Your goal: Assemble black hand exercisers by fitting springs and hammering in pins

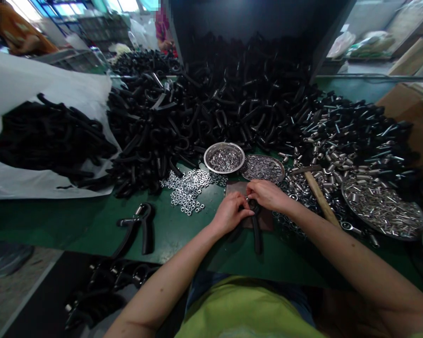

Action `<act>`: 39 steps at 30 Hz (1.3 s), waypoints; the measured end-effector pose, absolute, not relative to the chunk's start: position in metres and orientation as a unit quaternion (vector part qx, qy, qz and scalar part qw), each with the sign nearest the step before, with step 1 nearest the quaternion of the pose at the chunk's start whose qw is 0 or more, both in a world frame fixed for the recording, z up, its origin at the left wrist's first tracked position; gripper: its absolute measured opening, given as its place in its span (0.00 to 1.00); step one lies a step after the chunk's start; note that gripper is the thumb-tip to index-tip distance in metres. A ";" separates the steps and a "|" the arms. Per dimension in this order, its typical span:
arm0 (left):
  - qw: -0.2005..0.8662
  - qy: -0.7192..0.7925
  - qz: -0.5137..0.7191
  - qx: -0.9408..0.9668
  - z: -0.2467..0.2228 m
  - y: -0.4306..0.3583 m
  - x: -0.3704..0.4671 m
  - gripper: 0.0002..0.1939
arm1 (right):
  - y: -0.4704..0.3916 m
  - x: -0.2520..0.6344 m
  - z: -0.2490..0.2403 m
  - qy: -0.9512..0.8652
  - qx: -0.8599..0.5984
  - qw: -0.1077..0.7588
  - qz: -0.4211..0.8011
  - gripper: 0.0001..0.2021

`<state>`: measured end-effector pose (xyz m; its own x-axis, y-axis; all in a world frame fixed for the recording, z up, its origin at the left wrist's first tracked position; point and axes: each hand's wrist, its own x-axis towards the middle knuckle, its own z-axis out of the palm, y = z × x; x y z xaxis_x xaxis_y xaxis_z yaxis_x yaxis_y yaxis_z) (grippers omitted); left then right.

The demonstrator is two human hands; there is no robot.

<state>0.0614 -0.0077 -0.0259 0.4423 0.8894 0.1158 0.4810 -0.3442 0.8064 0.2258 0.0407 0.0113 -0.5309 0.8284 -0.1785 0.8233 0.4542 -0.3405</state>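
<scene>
A black hand grip strengthener [256, 234] lies on a brown square pad [267, 220] in front of me, its handle pointing towards my body. My left hand [231, 212] is closed on its upper part, thumb and fingers pressed against it. Close beside it, my right hand [266, 193] pinches at the top of the same tool; a small shiny metal bit shows between the two hands, too small to name. On the left of the green table [183, 234] rests another hand grip strengthener [141, 227], with a metal spring at its top.
Loose nuts [190, 188] lie left of the pad. Behind it stand a metal bowl [211, 165] and a plate of small parts [280, 177]. A hammer [319, 195], springs and a tray of pins [391, 230] are rightward. Black handles [204, 108] heap at the back.
</scene>
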 end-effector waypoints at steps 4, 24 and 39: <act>0.370 0.435 0.289 0.768 -0.025 -0.005 0.059 0.06 | 0.041 0.231 0.007 -0.844 -0.484 0.040 0.227 0.03; 0.419 0.469 0.319 0.709 -0.027 -0.006 0.051 0.06 | 0.040 0.227 0.005 -0.829 -0.517 0.044 0.209 0.02; 0.367 0.479 0.235 0.762 -0.021 -0.006 0.063 0.07 | 0.051 0.225 0.011 -0.820 -0.512 0.025 0.256 0.02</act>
<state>0.0633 -0.0056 -0.0210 0.4311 0.9023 0.0074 0.5576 -0.2728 0.7840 0.2250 0.0512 0.0109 -0.4744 0.8521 -0.2210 0.8264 0.3447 -0.4452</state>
